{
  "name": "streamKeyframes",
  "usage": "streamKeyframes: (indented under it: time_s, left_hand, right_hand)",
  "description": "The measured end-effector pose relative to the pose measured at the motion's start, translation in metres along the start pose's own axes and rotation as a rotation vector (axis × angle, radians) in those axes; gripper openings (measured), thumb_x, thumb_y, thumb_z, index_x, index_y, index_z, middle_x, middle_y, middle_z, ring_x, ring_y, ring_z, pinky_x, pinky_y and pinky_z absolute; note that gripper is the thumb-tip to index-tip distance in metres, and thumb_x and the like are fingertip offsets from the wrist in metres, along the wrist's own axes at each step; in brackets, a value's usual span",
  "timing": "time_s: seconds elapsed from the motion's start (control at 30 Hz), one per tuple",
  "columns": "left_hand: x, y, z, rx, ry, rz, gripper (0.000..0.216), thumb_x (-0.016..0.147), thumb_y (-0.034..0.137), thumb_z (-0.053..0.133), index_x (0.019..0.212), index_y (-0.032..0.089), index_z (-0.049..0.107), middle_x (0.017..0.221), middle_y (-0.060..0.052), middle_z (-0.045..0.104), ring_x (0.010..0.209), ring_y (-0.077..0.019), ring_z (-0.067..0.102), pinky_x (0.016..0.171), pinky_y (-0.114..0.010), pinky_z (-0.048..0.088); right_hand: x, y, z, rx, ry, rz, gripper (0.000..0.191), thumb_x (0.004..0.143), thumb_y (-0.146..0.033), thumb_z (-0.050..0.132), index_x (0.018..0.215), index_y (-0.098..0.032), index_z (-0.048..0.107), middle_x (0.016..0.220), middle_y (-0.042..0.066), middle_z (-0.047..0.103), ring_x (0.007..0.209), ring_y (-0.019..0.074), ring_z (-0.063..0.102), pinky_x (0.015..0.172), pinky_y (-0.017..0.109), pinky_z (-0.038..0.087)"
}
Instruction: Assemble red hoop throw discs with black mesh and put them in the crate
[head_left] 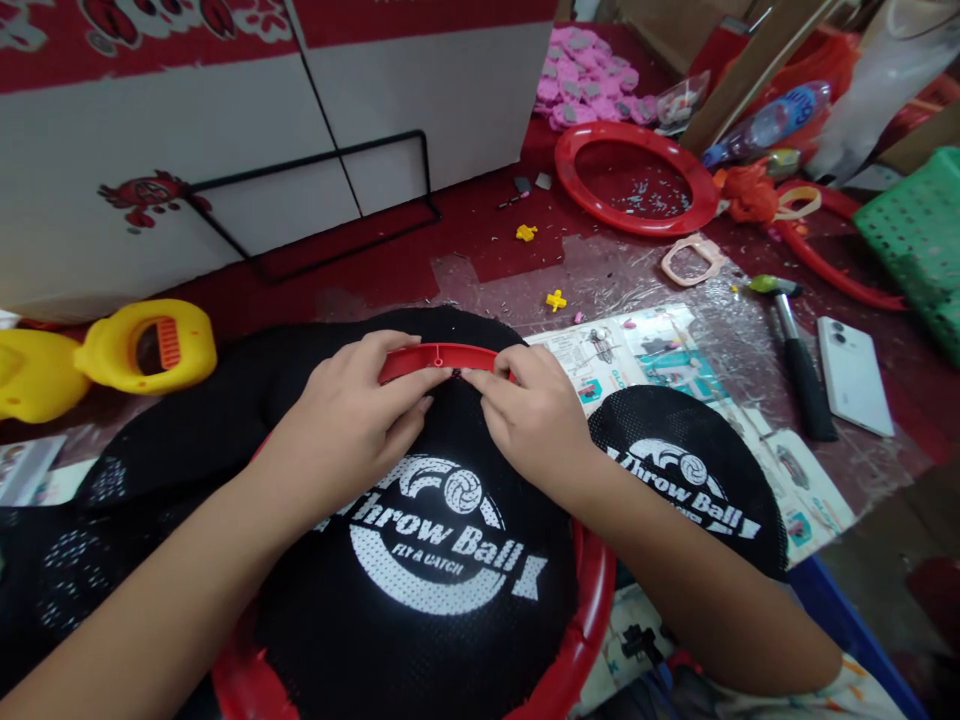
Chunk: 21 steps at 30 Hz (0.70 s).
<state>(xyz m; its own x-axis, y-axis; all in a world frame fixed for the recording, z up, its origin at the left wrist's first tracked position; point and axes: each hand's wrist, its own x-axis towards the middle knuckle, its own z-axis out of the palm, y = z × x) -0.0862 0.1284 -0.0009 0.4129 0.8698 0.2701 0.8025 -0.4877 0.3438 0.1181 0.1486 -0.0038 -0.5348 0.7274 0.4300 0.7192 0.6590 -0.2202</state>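
Note:
A round black mesh cloth (420, 650) printed "Throw Ball" in white lies over a red plastic ring (598, 600). The ring shows along both sides and at the far edge. At that far edge, my left hand (360, 405) is closed, fingers on the rim and thumb at the cloth's border. Close beside it, my right hand (536, 415) grips the same stretch, its thumb nearly meeting the left one. The part under my fingertips is hidden. Another black printed mesh disc (690, 480) rests to the right, and more black mesh (195, 410) is bunched to the left.
Behind stands a white and red carton (247, 100) with a black wire frame (322, 155). Yellow plastic parts (154, 345) sit left. At right are a hammer (802, 370), a phone (855, 375), a red ring (574, 190), a green basket (919, 245) and pink pieces (585, 75).

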Motion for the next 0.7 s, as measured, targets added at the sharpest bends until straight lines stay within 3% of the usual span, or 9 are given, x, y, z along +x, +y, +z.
streamKeyframes:
  time_s: [0.7]
  left_hand:
    - [-0.0022, 0.0012, 0.0041, 0.215, -0.058, -0.035, 0.036, 0.093, 0.027, 0.042, 0.124, 0.025, 0.060, 0.125, -0.015, 0.048, 0.116, -0.0340, 0.051, 0.091, -0.053, 0.050]
  right_hand:
    - [0.0054, -0.0027, 0.0010, -0.013, -0.118, 0.069, 0.034, 0.093, -0.013, 0.040, 0.103, -0.015, 0.072, 0.087, 0.009, 0.058, 0.080, 0.0211, 0.043, 0.074, 0.033, 0.038]
